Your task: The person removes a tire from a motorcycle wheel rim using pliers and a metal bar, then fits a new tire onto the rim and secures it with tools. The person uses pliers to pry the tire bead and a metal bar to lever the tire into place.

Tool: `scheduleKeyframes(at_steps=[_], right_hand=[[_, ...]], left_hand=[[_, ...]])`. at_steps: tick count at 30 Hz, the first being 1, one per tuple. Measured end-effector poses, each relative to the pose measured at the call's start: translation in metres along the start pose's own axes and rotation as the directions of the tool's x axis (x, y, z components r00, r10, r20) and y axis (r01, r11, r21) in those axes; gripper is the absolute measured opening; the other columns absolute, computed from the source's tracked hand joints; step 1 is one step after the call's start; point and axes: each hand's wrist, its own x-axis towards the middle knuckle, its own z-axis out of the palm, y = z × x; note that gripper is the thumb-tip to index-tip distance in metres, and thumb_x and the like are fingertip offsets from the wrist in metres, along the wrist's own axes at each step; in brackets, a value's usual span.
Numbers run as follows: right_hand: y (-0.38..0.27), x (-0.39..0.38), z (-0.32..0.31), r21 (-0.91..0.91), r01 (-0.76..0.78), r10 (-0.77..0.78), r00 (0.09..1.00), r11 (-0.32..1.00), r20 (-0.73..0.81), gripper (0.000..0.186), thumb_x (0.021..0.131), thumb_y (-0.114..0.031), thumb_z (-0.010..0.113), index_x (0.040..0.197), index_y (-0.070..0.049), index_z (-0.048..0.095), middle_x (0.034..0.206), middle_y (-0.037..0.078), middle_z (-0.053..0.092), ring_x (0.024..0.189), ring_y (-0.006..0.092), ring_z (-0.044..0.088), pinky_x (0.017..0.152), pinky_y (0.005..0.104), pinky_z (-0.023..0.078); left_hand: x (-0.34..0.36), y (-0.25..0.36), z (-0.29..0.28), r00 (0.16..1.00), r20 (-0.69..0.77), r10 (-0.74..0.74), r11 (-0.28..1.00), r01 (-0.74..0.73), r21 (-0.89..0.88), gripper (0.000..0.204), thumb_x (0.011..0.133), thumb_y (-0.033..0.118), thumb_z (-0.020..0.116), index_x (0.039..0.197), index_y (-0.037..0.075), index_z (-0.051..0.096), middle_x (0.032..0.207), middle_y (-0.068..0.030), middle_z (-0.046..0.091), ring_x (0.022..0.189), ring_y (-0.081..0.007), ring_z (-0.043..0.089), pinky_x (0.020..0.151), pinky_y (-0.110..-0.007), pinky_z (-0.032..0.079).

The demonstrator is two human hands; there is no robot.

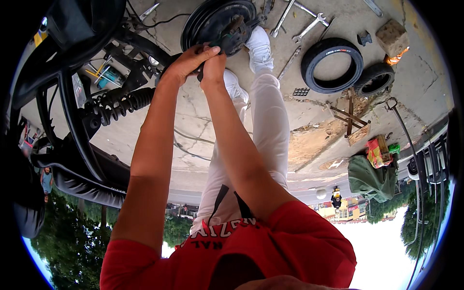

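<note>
Both hands, left hand and right hand, were clamped together steadying the round black metal wheel hub on the concrete floor.

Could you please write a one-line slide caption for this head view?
Left hand and right hand work together at a round black wheel hub, steel wrenches on cracked concrete.

both hands, left hand beside right hand, touching, at the near edge of the wheel hub; spanners on the concrete right of the hub; large tyre further right, small tyre just beside it; shock spring left, below the hands
</note>
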Motion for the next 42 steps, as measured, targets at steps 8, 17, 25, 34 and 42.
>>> scheduleKeyframes(at_steps=[8,17,25,34,42], right_hand=[[0.0,0.001,-0.012,0.002,0.074,-0.074,0.995,0.997,0.068,0.022,0.082,-0.008,0.051,0.103,-0.003,0.056,0.082,0.002,0.055,0.073,0.0134,0.052,0.066,0.0283,0.044],[-0.003,0.01,-0.02,-0.008,-0.023,0.024,0.994,1.0,0.11,0.017,0.081,-0.004,0.046,0.097,-0.001,0.052,0.076,0.008,0.055,0.06,0.016,0.052,0.05,0.0299,0.045],[-0.007,0.0,-0.015,0.036,-0.097,0.093,0.991,0.995,0.097,0.024,0.076,0.001,0.046,0.099,-0.002,0.05,0.078,0.009,0.052,0.06,0.0173,0.05,0.048,0.0332,0.044],[-0.002,0.004,-0.018,0.238,-0.165,0.106,0.965,0.957,0.241,0.032,0.071,0.002,0.05,0.103,-0.002,0.049,0.076,0.007,0.05,0.057,0.0139,0.047,0.049,0.0296,0.042],[-0.01,0.001,-0.023,0.254,-0.206,0.133,0.952,0.945,0.277,0.04,0.068,0.002,0.05,0.107,-0.002,0.047,0.077,0.008,0.05,0.058,0.0144,0.048,0.049,0.0293,0.042]], left_hand=[[-0.002,-0.005,0.027,0.983,-0.127,0.13,0.987,-0.141,-0.079,0.097,0.07,0.052,0.076,0.146,0.007,0.034,0.134,-0.0101,0.049,0.123,-0.0224,0.046,0.091,-0.034,0.042],[-0.037,0.072,0.016,0.833,-0.43,0.348,0.842,-0.075,0.535,0.066,0.085,0.058,0.059,0.122,0.003,0.056,0.118,-0.0217,0.058,0.097,-0.0366,0.062,0.08,-0.042,0.05],[0.095,0.033,-0.005,0.326,-0.353,0.877,0.41,-0.124,0.904,0.064,0.087,0.065,0.048,0.126,0.015,0.054,0.099,-0.0146,0.063,0.083,-0.0372,0.066,0.065,-0.045,0.054],[0.098,0.04,-0.011,0.376,-0.346,0.86,0.408,-0.097,0.908,0.062,0.088,0.062,0.051,0.126,0.014,0.055,0.102,-0.0183,0.065,0.087,-0.0406,0.065,0.069,-0.046,0.053],[0.1,0.038,-0.013,0.37,-0.337,0.866,0.391,-0.08,0.917,0.064,0.086,0.066,0.051,0.128,0.017,0.054,0.095,-0.0173,0.064,0.077,-0.0376,0.067,0.06,-0.045,0.054]])
